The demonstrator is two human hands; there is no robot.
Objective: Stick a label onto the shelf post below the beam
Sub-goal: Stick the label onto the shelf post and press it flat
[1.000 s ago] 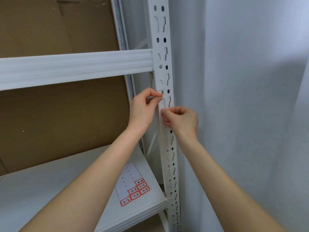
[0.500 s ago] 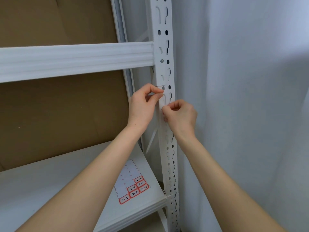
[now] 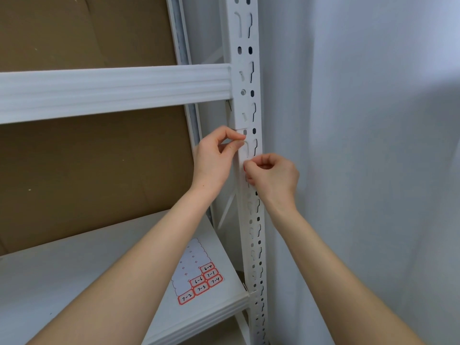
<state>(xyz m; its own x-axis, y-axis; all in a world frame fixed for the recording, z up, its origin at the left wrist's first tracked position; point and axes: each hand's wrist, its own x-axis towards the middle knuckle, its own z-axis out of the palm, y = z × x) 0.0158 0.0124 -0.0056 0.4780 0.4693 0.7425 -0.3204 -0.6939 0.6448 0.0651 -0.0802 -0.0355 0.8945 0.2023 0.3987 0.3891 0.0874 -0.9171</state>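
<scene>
Label: probably light, limp, sticky-backed paper. It lies against post just below beam. Your left hand pinches its top, your right hand its bottom; hold edges only.

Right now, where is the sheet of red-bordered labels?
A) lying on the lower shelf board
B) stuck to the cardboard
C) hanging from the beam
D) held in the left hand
A: the label sheet lies flat on the white shelf board, close to the post.
</scene>
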